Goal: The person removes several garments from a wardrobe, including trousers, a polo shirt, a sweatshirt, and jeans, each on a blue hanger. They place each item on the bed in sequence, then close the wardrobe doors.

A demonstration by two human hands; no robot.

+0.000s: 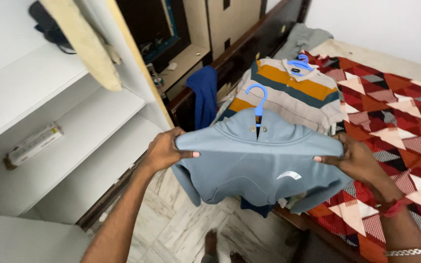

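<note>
A grey-blue top (249, 165) hangs on a blue plastic hanger (258, 100) in front of me, held up above the floor. My left hand (164, 151) grips its left shoulder and my right hand (354, 158) grips its right shoulder. Behind it, a striped polo shirt (293, 90) on another blue hanger (299, 64) lies on the bed.
An open white wardrobe with bare shelves (74, 126) stands at the left, with a small box (34, 144) on one shelf. A bed with a red patterned cover (395, 122) fills the right. A dark blue cloth (204, 95) hangs over the wooden bed frame. Marble floor (181, 229) lies below.
</note>
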